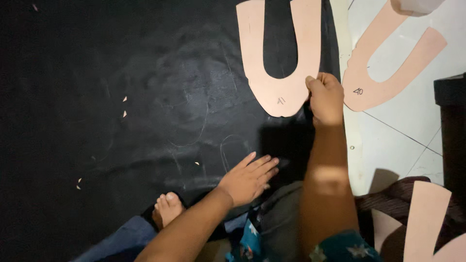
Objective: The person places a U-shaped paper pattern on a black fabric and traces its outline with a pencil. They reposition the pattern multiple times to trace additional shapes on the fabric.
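Your left hand (247, 178) lies flat, fingers spread, holding nothing, on the black sheet (121, 121). Your right hand (325, 97) pinches the U-shaped cardboard template (272, 82) at its lower edge, on the sheet's right side.

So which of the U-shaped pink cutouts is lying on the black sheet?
The one the right hand pinches at its rounded end, the left cutout, lies on the black sheet. The second cutout, to its right, lies on the white floor.

We see a white tiled floor (407, 121) with thin dark grout lines at right, lit brightly. A dark box-like piece of furniture (451, 116) stands at the right edge, casting shadow.
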